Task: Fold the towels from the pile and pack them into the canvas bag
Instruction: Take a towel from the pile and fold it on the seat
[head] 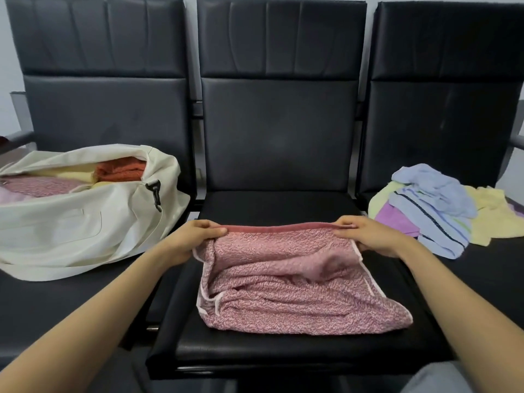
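Bag (71,222): cream canvas, on the left seat (56,302), lying on its side, mouth open towards the upper left. Folded towels inside are pink, yellow and orange.

Left hand (187,239): fingers and thumb pinch the far left corner of the pink towel (289,285).

Pink towel: on the middle seat (278,205), long axis left to right. The far hem is lifted and stretched taut between both hands. The rest drapes rumpled towards the person.

Right hand (368,236): pinches the far right corner.

Pile (433,205): unfolded blue, yellow and purple towels, heaped on the right seat (496,265).
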Tool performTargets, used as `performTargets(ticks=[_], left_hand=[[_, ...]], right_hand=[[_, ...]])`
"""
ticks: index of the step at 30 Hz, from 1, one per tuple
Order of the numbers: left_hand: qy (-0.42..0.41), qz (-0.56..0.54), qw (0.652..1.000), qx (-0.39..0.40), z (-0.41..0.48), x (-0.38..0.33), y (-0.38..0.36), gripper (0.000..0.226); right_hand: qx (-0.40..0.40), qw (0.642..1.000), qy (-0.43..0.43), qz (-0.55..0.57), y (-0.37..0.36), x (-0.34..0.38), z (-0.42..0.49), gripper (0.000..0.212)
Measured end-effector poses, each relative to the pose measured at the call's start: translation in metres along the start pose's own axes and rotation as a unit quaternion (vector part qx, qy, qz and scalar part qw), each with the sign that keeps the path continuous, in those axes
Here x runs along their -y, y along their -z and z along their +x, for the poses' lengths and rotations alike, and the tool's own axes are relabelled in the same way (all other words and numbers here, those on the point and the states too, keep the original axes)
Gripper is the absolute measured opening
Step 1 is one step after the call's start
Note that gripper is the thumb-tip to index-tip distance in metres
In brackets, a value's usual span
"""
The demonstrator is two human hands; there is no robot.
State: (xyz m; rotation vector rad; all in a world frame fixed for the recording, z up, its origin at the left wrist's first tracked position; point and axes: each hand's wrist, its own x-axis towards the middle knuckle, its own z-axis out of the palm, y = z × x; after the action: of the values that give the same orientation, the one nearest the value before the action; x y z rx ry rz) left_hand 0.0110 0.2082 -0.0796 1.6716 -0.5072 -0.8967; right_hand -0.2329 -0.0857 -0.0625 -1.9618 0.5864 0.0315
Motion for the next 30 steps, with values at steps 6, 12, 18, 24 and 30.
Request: performTargets(ticks=[6,12,18,24,30], left_hand=[[0.001,0.201,0.972,-0.124,0.043,0.012,0.001,0.017],[-0.023,0.221,0.956,-0.189,0.061,0.023,-0.005,0.031],[0.006,0.357,0.918,-0.171,0.07,0.021,-0.003,0.039],[0.038,0.414,0.902,-0.113,0.07,0.018,0.003,0.04],[0.025,0.426,0.892,-0.15,0.063,0.019,-0.004,0.048]], right_hand=[[-0.133,0.988,-0.078,-0.023,0.004,-0.018,0.058,0.015],[-0.24,0.951,-0.106,-0.163,-0.007,-0.037,0.087,0.025],[-0.249,0.929,-0.097,-0.255,-0.021,-0.047,0.095,0.024],[-0.227,0.96,-0.073,-0.146,-0.012,-0.051,0.096,0.015],[-0.26,0.962,-0.054,-0.07,-0.017,-0.052,0.082,0.023]])
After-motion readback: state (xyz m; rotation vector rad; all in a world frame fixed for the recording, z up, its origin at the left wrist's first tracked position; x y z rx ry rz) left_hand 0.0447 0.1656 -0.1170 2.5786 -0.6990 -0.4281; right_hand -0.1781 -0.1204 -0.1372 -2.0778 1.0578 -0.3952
